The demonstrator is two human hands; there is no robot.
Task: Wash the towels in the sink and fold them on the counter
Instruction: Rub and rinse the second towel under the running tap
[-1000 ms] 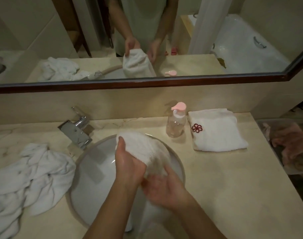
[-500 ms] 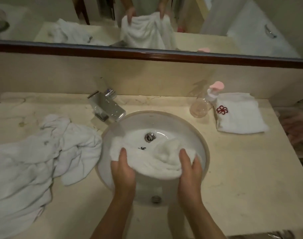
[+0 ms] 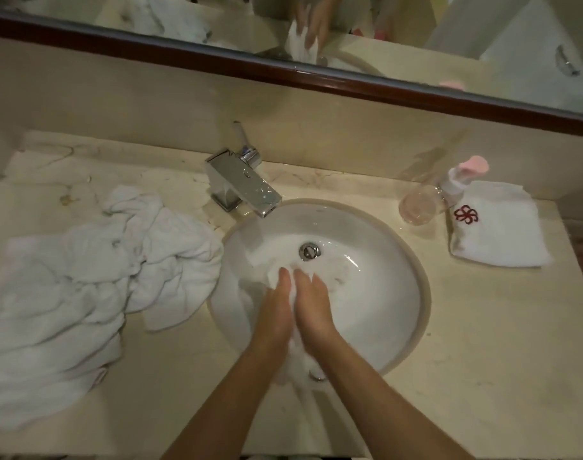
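In the round white sink (image 3: 366,227) a wet white towel (image 3: 277,260) lies bunched against the basin's 8 o'clock wall, spreading from below the drain (image 3: 308,251) back toward the near rim. Both hands are pressed together on it: the left hand (image 3: 275,310) and the right hand (image 3: 311,305) lie side by side, palms facing each other, with a fold of the towel squeezed between them, showing as a white strip from their fingertips down to the wrists. The fingers are mostly straight and point toward 12 o'clock, at the drain; whether any curl round the cloth underneath cannot be told. The chrome faucet (image 3: 243,184) stands at the basin's 11 o'clock. On the marble counter (image 3: 482,327), a large heap of crumpled white towels (image 3: 84,277) lies at 9 o'clock, its edge touching the sink's rim. At 2 o'clock a folded towel (image 3: 502,230) bearing a red flower emblem lies flat, with a clear pump bottle (image 3: 423,207) with a pink top just beside it.
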